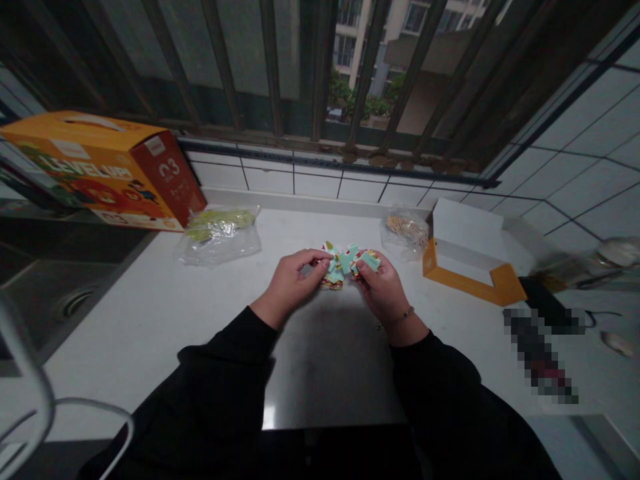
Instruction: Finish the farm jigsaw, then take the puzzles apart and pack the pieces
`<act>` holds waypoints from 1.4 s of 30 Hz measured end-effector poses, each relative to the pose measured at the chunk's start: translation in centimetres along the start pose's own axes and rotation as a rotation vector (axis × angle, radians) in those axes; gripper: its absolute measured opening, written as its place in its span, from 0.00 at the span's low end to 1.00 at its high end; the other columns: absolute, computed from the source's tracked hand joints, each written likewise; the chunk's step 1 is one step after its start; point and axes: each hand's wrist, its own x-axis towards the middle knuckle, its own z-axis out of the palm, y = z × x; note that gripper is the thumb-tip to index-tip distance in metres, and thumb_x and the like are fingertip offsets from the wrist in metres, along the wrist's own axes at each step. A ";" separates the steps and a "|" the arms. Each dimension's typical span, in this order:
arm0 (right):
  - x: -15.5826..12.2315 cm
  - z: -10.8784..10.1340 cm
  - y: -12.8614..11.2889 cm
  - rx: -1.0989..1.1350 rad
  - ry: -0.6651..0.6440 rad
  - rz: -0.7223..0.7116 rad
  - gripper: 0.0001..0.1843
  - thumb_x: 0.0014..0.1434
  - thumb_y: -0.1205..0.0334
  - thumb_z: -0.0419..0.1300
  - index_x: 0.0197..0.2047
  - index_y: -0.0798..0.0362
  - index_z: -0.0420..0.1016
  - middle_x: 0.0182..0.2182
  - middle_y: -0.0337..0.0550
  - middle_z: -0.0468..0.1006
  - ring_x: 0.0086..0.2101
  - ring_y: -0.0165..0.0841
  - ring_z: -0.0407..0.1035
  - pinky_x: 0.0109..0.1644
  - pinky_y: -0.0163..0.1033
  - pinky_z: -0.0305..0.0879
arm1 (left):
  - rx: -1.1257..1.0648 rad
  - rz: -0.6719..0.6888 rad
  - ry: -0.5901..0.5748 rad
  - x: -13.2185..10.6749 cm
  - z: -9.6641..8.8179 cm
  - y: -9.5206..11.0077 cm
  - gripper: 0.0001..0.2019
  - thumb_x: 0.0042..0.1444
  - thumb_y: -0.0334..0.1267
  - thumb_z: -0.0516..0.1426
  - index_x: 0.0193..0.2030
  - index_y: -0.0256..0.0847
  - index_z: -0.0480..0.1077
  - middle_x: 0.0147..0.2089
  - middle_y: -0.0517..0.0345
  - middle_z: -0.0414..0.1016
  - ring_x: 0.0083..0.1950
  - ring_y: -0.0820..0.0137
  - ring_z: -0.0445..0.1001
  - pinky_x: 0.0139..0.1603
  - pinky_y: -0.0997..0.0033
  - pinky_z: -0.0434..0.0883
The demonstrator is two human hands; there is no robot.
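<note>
Both hands are close together above the white counter (195, 320), around a bunch of small colourful paper pieces (345, 257), pale green with red and yellow, like cards or puzzle pieces. My left hand (295, 280) pinches some of them between thumb and fingertips. In my right hand (383, 290), which wears a thin bracelet, more pieces are gripped between thumb and fingers. Several pieces overlap between the two hands, and a stack shows under the left fingertips. The print on them is too small to make out.
Behind my left hand lies a clear plastic bag (223, 233) with yellow-green contents. A large orange box (100, 173) stands at the back left. Another clear bag (407, 230) with tan pieces and an opened orange-and-white box (470, 267) are at the right. A white cable (37, 373) loops at the left.
</note>
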 end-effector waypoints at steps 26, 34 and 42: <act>-0.2 -0.2 0.0 -0.224 0.007 -0.073 0.24 0.56 0.42 0.77 0.48 0.47 0.83 0.42 0.44 0.87 0.42 0.40 0.79 0.49 0.45 0.79 | -0.219 -0.099 0.174 0.0 0.7 -0.6 0.12 0.67 0.49 0.67 0.45 0.43 0.76 0.40 0.57 0.83 0.40 0.68 0.79 0.45 0.67 0.75; -0.4 0.1 -0.3 -0.208 0.003 -0.046 0.26 0.55 0.41 0.77 0.49 0.48 0.83 0.42 0.45 0.87 0.43 0.42 0.80 0.50 0.46 0.79 | -0.406 -0.186 0.145 0.1 1.1 -0.7 0.33 0.63 0.44 0.70 0.72 0.45 0.67 0.40 0.58 0.82 0.42 0.68 0.82 0.50 0.64 0.78; -0.3 0.0 0.0 -0.217 -0.043 -0.033 0.26 0.54 0.41 0.78 0.50 0.47 0.86 0.43 0.47 0.89 0.45 0.45 0.82 0.54 0.52 0.80 | -0.458 -0.239 0.124 0.2 1.2 -0.4 0.28 0.60 0.43 0.72 0.65 0.43 0.73 0.42 0.57 0.81 0.42 0.68 0.83 0.48 0.65 0.82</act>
